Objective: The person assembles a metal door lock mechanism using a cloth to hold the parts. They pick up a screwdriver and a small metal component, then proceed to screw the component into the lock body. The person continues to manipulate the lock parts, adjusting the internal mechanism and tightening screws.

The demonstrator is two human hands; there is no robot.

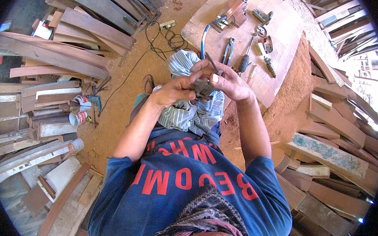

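Observation:
In front of my lap both hands grip a small dark metal part (203, 87); its exact kind is hard to make out. My left hand (174, 91) closes on its left side, thumb pressed against it. My right hand (233, 83) wraps the other side, with its thumb on top. A thin brown strip pokes up between the fingers, and some fingers are hidden behind the part. Under the hands a striped blue-and-white cloth (178, 117) covers my lap. Closest beyond my right hand are a screwdriver (244, 63) and blue-handled pincers (228, 50).
A plywood board (273, 84) ahead carries a red-and-metal power tool body (235, 15), a metal part (262, 16) and a dark tool piece (270, 67). Sawdust (294, 94) borders it. Black cable (152, 38) lies left. Stacked planks (90, 30) flank me on both sides.

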